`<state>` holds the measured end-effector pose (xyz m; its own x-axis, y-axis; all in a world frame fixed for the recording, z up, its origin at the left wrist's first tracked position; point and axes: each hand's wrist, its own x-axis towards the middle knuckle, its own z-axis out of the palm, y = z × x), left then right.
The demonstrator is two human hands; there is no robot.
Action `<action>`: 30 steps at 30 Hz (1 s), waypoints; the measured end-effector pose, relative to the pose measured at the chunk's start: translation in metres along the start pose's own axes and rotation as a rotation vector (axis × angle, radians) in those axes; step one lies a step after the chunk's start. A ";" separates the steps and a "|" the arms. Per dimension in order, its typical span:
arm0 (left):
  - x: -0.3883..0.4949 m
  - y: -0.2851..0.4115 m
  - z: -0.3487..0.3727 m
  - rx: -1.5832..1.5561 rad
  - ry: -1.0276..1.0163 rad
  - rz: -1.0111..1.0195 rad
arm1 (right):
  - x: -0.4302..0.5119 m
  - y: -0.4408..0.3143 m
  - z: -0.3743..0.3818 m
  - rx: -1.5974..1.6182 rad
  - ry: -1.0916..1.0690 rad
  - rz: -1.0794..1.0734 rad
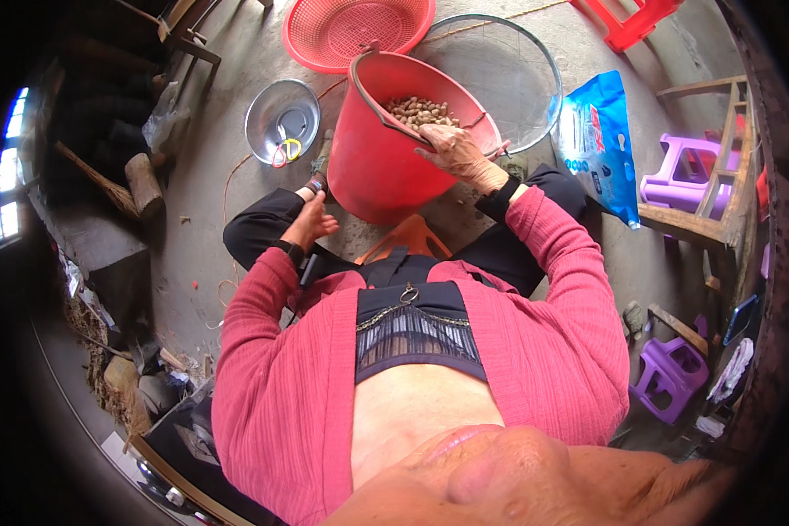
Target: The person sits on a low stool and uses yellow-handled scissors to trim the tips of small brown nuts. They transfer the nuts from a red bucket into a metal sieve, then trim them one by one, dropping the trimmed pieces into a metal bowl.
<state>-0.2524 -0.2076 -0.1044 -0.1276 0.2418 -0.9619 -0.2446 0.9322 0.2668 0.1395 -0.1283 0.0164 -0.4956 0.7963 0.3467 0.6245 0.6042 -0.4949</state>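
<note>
A red plastic bucket (384, 148) stands tilted on the floor between my legs. Unshelled peanuts (423, 112) lie inside it, and a wire handle rests along its rim. My right hand (457, 154) grips the near right rim, the thumb outside and the fingertips by the peanuts. To the bucket's lower left, my left hand (311, 222) hovers over my left leg, fingers apart and holding nothing. A metal basin (258, 125) left of the bucket contains scissors (283, 148) with red and yellow handles.
Beyond the bucket are a red plastic colander (296, 39) and a large round mesh sieve (506, 85). A blue printed bag (601, 151) lies to the right, near purple stools (674, 171) and a wooden frame (687, 227). At left are a log (143, 184) and a broom (102, 177).
</note>
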 end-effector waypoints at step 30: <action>-0.152 0.095 0.122 0.275 -0.300 0.449 | 0.003 0.150 -0.079 0.186 0.255 0.550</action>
<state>-0.1389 -0.1225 0.0598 0.1257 0.6559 -0.7443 0.0329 0.7471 0.6639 0.2794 -0.0330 0.0065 0.0415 0.9846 0.1695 0.6202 0.1076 -0.7770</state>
